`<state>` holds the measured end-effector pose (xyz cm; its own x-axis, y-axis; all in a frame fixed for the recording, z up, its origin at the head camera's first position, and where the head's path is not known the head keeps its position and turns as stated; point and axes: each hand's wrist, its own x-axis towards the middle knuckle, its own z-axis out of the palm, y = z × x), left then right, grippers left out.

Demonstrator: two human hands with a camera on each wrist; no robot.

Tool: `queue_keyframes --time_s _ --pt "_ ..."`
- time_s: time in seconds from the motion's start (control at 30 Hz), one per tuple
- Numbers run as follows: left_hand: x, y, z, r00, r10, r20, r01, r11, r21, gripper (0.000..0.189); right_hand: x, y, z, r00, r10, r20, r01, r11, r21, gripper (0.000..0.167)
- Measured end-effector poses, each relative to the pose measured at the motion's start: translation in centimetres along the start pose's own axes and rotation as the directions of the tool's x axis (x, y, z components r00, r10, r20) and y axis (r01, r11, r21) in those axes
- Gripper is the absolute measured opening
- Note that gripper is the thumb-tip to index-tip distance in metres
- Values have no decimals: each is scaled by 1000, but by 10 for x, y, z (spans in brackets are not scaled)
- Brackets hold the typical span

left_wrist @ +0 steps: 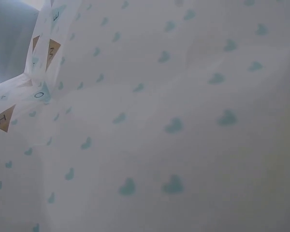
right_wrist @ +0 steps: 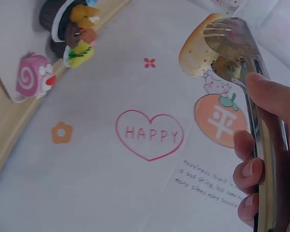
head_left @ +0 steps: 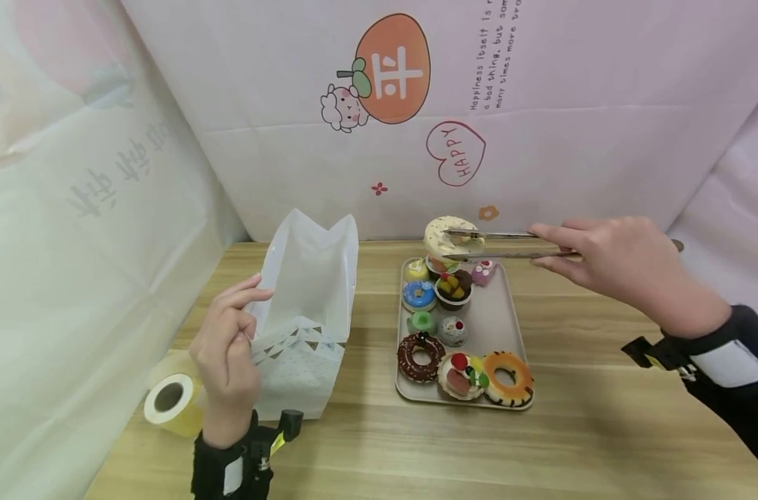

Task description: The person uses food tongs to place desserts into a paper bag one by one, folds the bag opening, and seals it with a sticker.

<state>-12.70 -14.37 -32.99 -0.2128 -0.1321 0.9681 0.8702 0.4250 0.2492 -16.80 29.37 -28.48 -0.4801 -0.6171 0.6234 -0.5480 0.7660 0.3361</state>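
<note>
My right hand (head_left: pixel 622 257) holds metal serving tongs (head_left: pixel 510 255), one arm ending in fork tines in the right wrist view. Between the tongs' ends is a pale speckled doughnut (head_left: pixel 438 237), raised over the far end of a beige tray (head_left: pixel 500 312). On the left, my left hand (head_left: pixel 229 340) grips the left edge of a white paper bag (head_left: pixel 300 375), which stands upright with its mouth spread. Blue hearts and small triangle flags on the bag (left_wrist: pixel 150 140) fill the left wrist view; no fingers show there.
The tray bears a chocolate doughnut (head_left: pixel 410 368), a fruit tart (head_left: pixel 457 385), a striped orange doughnut (head_left: pixel 521 385), a blue doughnut (head_left: pixel 410 297), a fruit cupcake (head_left: pixel 452 303) and several small sweets. A tape roll (head_left: pixel 188 413) lies left of the bag. A printed cloth (head_left: pixel 541 160) hangs behind.
</note>
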Motion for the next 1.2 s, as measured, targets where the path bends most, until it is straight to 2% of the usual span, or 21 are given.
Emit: queue_keyframes --time_s 0.13,0.53,0.83,1.0,1.1,1.2 --pt "-1 -1 -2 1000 3 11 -4 1000 3 22 13 -3 -6 999 -25 -24 26 999 20 69" --pt "1 -2 -2 999 19 36 -19 1000 -4 21 52 -22 -23 998 -69 -5 69 996 55 68" --pt "1 1 -1 999 24 47 -24 1000 9 20 79 -39 -36 987 -158 -37 160 986 55 65" --pt "0 1 0 998 26 52 -27 1000 6 20 95 -49 -39 978 -198 -63 201 978 56 57" --pt "0 1 1 998 29 49 -29 1000 6 20 102 -53 -40 975 -214 -53 218 973 80 40" --pt "0 2 2 998 31 46 -31 1000 4 21 110 -58 -40 974 -226 -30 228 969 100 36"
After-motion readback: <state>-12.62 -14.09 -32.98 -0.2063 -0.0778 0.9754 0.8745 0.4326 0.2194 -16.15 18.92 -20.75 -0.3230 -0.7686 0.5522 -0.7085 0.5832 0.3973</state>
